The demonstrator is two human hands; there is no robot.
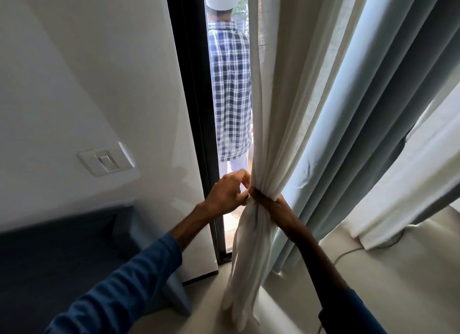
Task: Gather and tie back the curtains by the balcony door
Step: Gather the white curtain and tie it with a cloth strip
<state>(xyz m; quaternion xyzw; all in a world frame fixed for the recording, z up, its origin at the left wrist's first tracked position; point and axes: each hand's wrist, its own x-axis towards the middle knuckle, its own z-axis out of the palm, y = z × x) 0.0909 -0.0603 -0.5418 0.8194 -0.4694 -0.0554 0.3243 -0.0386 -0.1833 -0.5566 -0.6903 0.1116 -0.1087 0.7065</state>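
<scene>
A white sheer curtain (271,124) hangs beside the dark-framed balcony door (196,114), bunched into a narrow waist low down. My right hand (271,206) is wrapped around that waist from the right, gripping the gathered cloth. My left hand (227,194) is at the left side of the same spot, fingers pinching the fabric. Below the grip the sheer's tail (246,271) hangs loose to the floor. A heavier grey-blue curtain (361,124) hangs just right of the sheer, ungathered. No separate tie-back band is visible.
A person in a plaid shirt (231,84) stands outside the glass on the balcony. A wall switch (105,161) sits on the white wall at left, above a dark blue sofa (57,264). A cable (348,252) lies on the floor right of the curtains.
</scene>
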